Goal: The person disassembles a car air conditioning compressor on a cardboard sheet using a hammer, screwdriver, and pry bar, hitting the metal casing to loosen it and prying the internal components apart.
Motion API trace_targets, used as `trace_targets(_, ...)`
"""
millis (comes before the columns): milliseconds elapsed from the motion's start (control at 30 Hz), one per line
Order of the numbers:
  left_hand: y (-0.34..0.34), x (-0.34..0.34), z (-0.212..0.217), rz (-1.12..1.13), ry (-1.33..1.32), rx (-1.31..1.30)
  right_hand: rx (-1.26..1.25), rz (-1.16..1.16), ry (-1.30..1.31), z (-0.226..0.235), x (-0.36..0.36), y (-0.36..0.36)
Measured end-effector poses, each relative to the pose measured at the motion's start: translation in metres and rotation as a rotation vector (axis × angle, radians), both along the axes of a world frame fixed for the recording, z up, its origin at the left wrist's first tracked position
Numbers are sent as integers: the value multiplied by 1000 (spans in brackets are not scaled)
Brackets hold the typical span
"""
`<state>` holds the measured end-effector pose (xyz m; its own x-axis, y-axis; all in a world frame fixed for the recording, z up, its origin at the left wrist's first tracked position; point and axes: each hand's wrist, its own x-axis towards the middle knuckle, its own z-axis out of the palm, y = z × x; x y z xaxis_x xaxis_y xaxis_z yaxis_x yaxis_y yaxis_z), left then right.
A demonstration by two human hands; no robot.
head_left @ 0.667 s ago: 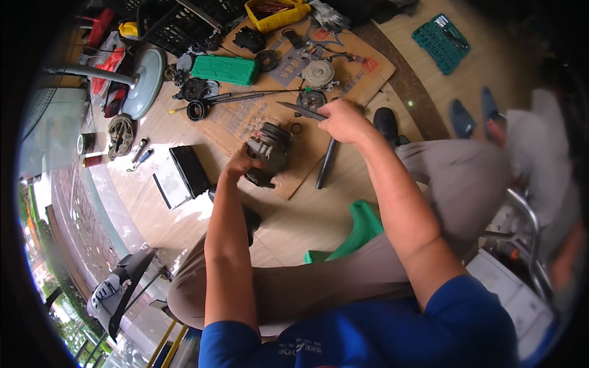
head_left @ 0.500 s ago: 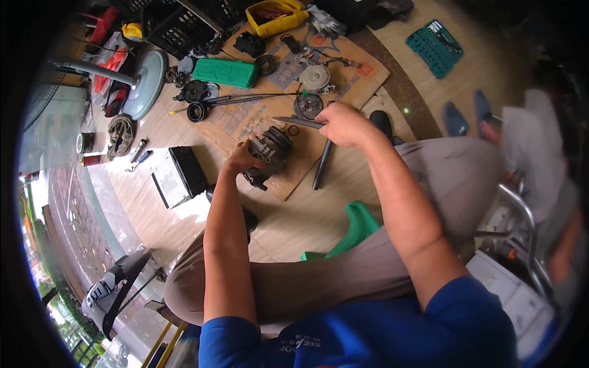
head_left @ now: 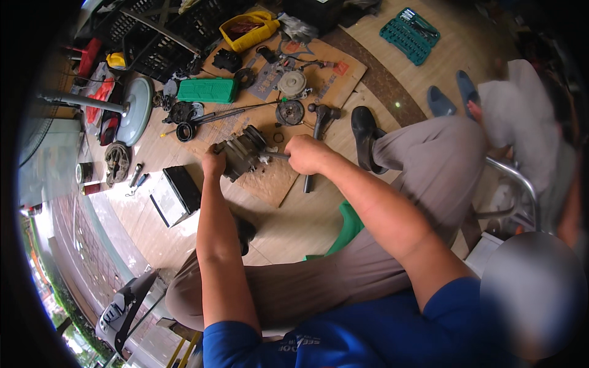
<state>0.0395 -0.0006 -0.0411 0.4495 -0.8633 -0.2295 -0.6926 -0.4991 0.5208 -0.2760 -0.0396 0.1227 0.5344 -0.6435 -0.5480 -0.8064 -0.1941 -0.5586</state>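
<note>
Grey and greasy, a small motor (head_left: 244, 151) sits on a sheet of cardboard (head_left: 270, 181) spread over the wooden floor (head_left: 288, 230), close to the sheet's near edge. The left hand (head_left: 214, 164) is curled against the motor's left end, fingers wrapped on its casing and steadying it. The right hand (head_left: 305, 154) is closed in a fist around the handle of a thin tool (head_left: 274, 156), whose shaft runs level into the motor's right side; what kind of tool it is cannot be told.

Just beyond the right hand a hammer (head_left: 317, 132) lies on the cardboard, head toward the far edge, handle pointing back at the person. Past it rest a round dark disc (head_left: 289, 113) and a pale round part (head_left: 292, 83). A green box (head_left: 207, 90) lies further left on the sheet, with a black ring (head_left: 185, 131) and long thin rods (head_left: 236, 113) near it. A yellow container (head_left: 250, 29) stands at the far edge, and a teal socket set (head_left: 409, 35) lies well apart on the floor to the right. A black case (head_left: 181, 189) rests on the floor left of the cardboard. The person's black shoe (head_left: 364, 132) is planted beside the cardboard's right edge.
</note>
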Motion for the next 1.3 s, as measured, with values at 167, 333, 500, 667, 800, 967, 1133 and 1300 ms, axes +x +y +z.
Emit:
trace_targets(167,-1,-7,-4,54,-6,-6,-65,-144,-59,-22,14,4)
trace_targets(333,3,-12,-4,69,-87,-16,-33,-148,8,-18,27,3)
trace_targets(500,3,-21,6,91,-143,20,-15,-179,-13,-5,41,6)
trace_targets(667,9,-52,12,234,-249,-1,-12,-166,89,14,68,-8)
trace_targets(800,2,-58,19,287,-273,-22,-10,-65,170,22,89,-25)
trace_targets(967,0,-57,17,306,-327,-43,-50,141,251,16,96,-45)
trace_targets(1133,-2,-45,17,274,-305,-3,-131,382,294,12,95,-66)
trace_targets(1300,0,-54,22,319,-300,37,-193,192,178,16,107,16)
